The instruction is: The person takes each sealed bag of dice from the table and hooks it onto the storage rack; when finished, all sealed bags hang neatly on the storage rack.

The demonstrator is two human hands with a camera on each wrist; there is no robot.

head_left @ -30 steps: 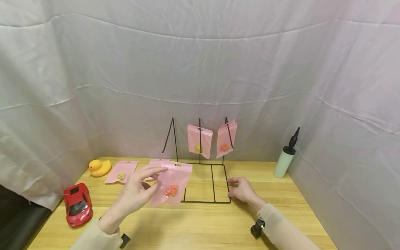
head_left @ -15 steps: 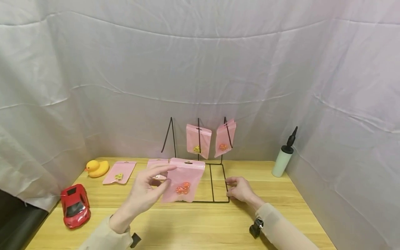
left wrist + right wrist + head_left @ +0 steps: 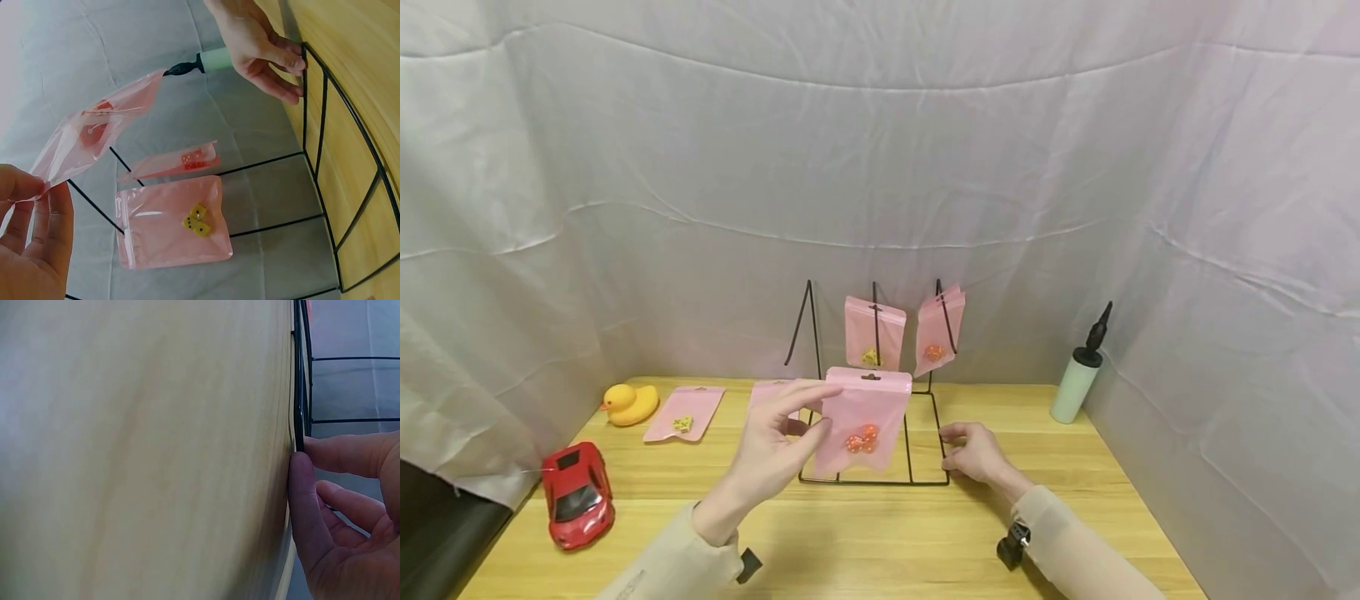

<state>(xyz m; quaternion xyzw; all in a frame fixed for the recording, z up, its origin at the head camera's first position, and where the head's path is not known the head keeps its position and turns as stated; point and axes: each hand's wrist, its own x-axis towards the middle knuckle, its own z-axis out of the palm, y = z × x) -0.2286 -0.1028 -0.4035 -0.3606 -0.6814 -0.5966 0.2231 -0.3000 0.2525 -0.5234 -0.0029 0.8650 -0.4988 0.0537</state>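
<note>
My left hand (image 3: 778, 437) pinches a pink zip bag (image 3: 876, 410) by its left edge, between thumb and fingers. Orange-red dice show inside it, and its hang hole is at the top. The bag is held in front of a black wire display rack (image 3: 895, 482). On the rack's middle hook hangs a pink bag with yellow dice (image 3: 169, 244); its right hook carries a pink bag with orange-red dice (image 3: 930, 325). The left hook bears no bag. My right hand (image 3: 977, 454) grips the right side of the rack's base with thumb and fingers.
Left of the rack lie a pink bag with yellow dice (image 3: 696, 404) and another pink bag (image 3: 763, 390), partly hidden by my left hand. A yellow rubber duck (image 3: 631, 406) and red toy car (image 3: 577, 496) stand at left, a green hand pump (image 3: 1075, 387) at right.
My left hand has carried the pinched bag to the right and slightly upward, in front of the rack. My right hand stays on the rack's base.
</note>
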